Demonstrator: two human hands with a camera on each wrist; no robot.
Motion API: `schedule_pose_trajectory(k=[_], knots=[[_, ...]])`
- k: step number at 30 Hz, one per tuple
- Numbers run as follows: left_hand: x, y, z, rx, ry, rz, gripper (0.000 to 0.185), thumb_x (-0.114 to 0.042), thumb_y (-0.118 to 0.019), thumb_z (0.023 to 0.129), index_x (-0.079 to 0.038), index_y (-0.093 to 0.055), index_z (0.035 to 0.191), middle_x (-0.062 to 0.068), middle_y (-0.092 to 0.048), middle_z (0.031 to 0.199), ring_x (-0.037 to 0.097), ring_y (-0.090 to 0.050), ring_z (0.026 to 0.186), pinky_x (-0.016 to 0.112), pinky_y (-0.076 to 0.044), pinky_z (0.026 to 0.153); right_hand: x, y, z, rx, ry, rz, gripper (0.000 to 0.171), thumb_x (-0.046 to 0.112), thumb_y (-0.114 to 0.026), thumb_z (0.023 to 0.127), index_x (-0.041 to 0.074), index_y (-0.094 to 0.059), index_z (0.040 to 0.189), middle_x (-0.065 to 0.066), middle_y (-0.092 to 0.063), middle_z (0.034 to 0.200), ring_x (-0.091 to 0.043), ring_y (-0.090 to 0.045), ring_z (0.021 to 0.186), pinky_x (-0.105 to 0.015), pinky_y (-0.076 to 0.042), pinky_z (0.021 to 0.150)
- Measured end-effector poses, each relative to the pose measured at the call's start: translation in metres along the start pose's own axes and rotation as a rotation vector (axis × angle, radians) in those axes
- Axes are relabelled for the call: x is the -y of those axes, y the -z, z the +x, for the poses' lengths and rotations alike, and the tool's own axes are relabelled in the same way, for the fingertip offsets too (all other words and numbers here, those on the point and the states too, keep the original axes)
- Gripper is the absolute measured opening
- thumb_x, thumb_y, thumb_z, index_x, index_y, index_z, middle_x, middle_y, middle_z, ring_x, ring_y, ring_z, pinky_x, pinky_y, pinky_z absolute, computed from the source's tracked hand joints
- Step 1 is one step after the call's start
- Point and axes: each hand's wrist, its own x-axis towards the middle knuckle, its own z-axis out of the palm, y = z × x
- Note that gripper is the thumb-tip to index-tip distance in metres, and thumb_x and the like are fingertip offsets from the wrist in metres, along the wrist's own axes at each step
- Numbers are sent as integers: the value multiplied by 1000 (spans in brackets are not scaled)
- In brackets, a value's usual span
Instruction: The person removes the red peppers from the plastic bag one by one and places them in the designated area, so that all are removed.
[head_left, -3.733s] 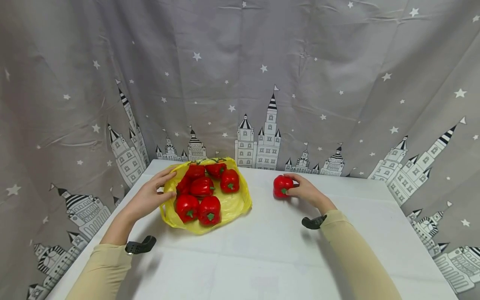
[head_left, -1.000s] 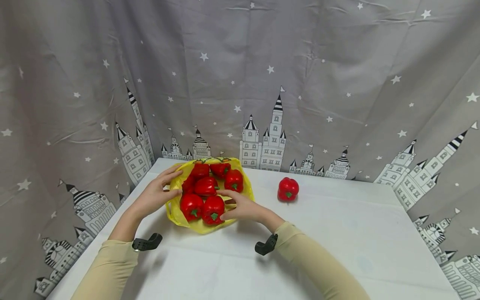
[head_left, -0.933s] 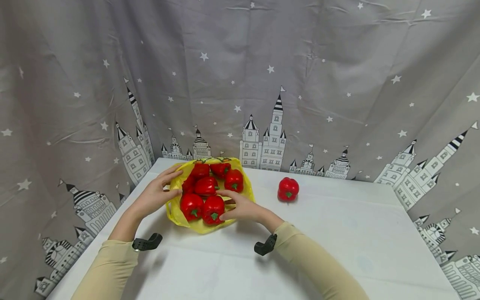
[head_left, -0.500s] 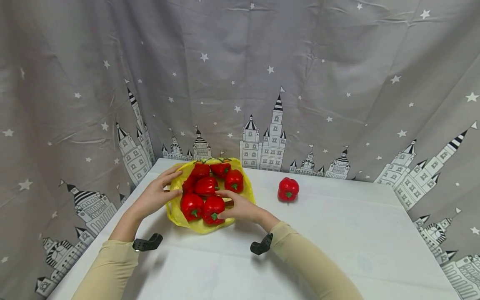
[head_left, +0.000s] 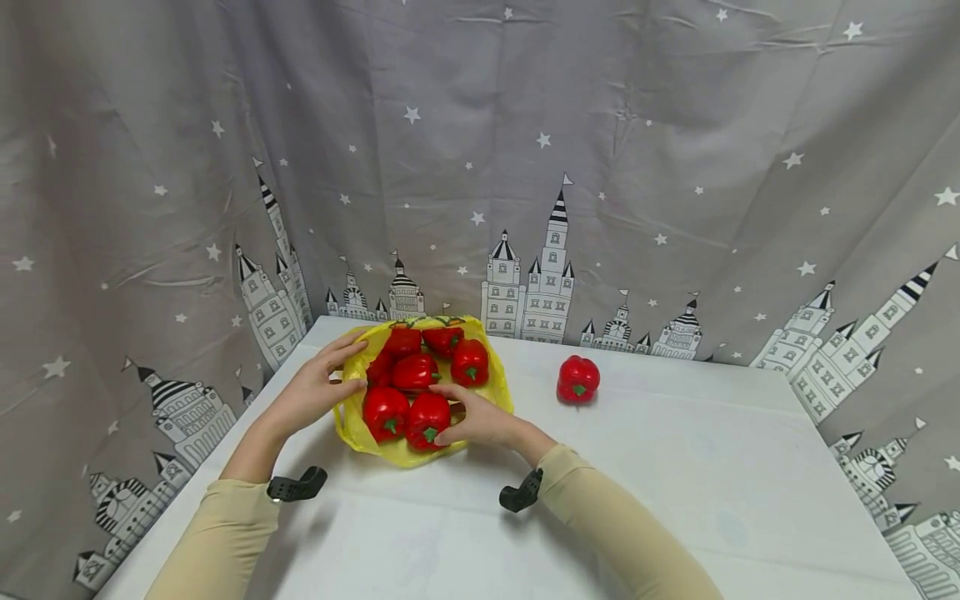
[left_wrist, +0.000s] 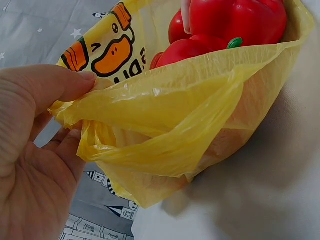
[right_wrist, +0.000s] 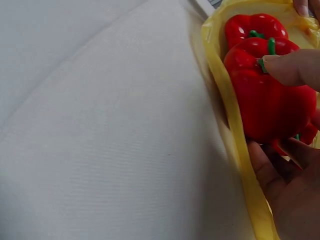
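Right hand (head_left: 480,421) curls round the nearest glossy red bell pepper (head_left: 428,416) inside the crinkled yellow plastic bag (head_left: 491,387). Left hand (head_left: 311,392) pinches the bag's rim at 9 o'clock (mouth held open). Six peppers bagged; one loose red pepper (head_left: 577,379) at 2 o'clock remains out.

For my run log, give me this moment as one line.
left hand: pinches yellow bag rim | right hand: grips red pepper in bag | lone pepper: on table

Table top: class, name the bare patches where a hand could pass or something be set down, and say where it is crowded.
Free: white table right of the lone pepper, and the front between the sleeves. Crowded: the yellow bag of peppers, flanked by left hand and right hand.
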Motion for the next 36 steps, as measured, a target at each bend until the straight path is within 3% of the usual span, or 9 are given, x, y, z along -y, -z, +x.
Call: schedule_pose_trajectory(k=[11,29,36], knots=[[-2,0,-1,-2,7,2,59,-12,-64,87,-6,-40,141,4,-24,150,32,-40,120,47,-43,92,-2,-7,0,-27,-6,-48,85,31,-81,68,38,-35,140,9,-37,137,-12,-36,123,-38,-33,100],[-1,-1,-1,1,1,10,59,-12,-64,87,-6,-40,141,3,-25,150,33,-40,121,41,-48,86,-6,-9,2,-54,34,-48,80,28,-78,72,35,-36,139,6,-42,132,-12,-43,117,-33,-38,96],[-3,-1,-2,7,5,16,59,-14,-64,87,-6,-39,141,5,-24,150,34,-39,121,43,-47,87,1,-2,-6,-45,16,44,75,24,-76,74,40,-37,136,7,-45,125,-13,-52,108,-28,-47,85]])
